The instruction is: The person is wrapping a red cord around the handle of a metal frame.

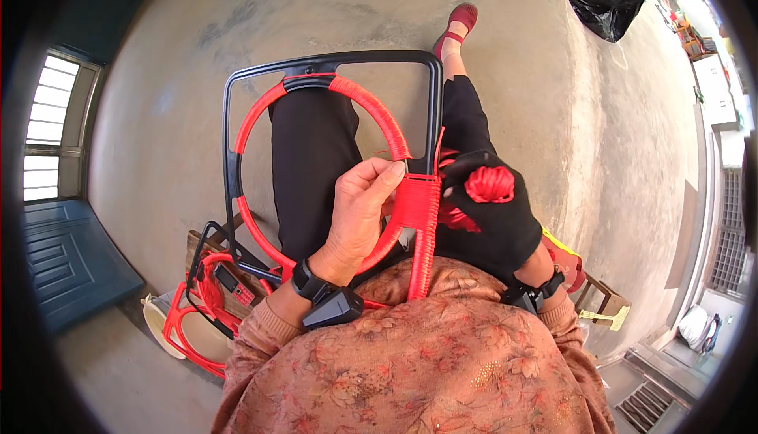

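A black square frame (pixel 332 61) with a red ring (pixel 371 106) inside it rests upright on my lap. Red cord is wrapped tightly around part of the ring and around the frame's right bar (pixel 420 221). My bare left hand (pixel 357 213) pinches the wrapped section where ring and bar meet. My right hand (pixel 493 213), in a black glove, holds a ball of red cord (pixel 489 185) just right of the bar. A strand runs from the ball to the wrapping.
Several more black and red frames (pixel 207 292) are stacked on a low wooden stool at my lower left. A black plastic bag (pixel 606 8) lies on the concrete floor far ahead. A blue door (pixel 63 260) stands at the left. A wooden stool (pixel 604 304) is at my right.
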Motion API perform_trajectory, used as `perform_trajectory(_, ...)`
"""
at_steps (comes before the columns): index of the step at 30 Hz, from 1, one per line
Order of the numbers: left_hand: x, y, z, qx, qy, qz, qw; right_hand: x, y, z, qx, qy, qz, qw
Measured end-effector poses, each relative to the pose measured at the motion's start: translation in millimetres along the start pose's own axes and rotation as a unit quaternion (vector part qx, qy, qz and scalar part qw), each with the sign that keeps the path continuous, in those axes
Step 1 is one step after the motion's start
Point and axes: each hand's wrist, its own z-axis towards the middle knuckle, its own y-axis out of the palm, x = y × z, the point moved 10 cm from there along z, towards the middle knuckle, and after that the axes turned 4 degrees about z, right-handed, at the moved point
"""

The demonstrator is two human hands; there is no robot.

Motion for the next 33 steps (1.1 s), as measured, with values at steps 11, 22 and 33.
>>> perform_trajectory(11,-8.7,-7.8,3.9,0.009,-0.031,0.014,0.999,10.6,18.8,14.9,-0.066,0.035,0.003,0.997)
perform_trajectory(22,-6.3,-1.4,8.4,-0.027,-0.002,0.031,0.999,32.9,4.2,12.6,-0.057,0.075,0.050,0.994)
perform_trajectory(33,-13.8,29.0,6.6,-0.132,-0.135,0.002,0.982,-42.6,22.4,28.4,-0.117,-0.202,-0.337,0.912)
